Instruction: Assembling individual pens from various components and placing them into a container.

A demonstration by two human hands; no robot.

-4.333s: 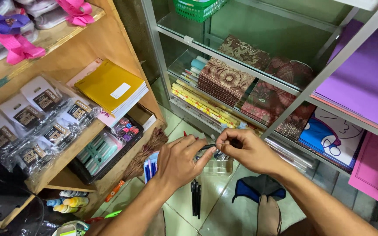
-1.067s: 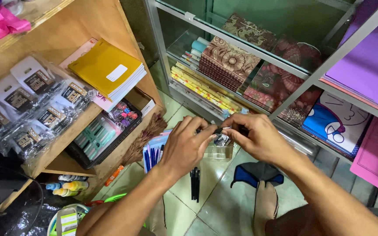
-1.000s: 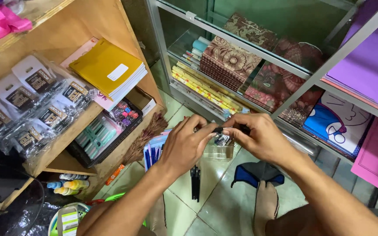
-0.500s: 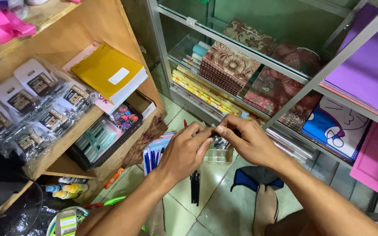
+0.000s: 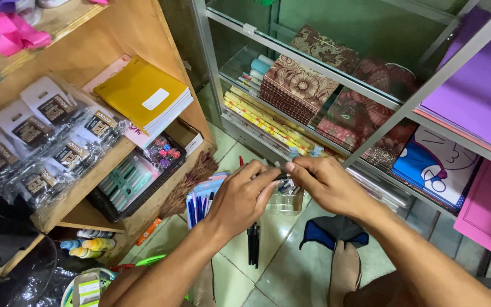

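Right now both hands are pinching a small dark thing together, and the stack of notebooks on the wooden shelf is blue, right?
Not quite: the stack of notebooks on the wooden shelf is yellow, as the head view shows. The left hand and right hand do pinch a small dark thing together.

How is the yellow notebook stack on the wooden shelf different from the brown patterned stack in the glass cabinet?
The yellow stack has plain covers with a white label; the brown stack has a flower pattern. The yellow stack lies on an open wooden shelf; the brown stack sits in the glass cabinet. Both are tilted stacks, and neither hand touches them.
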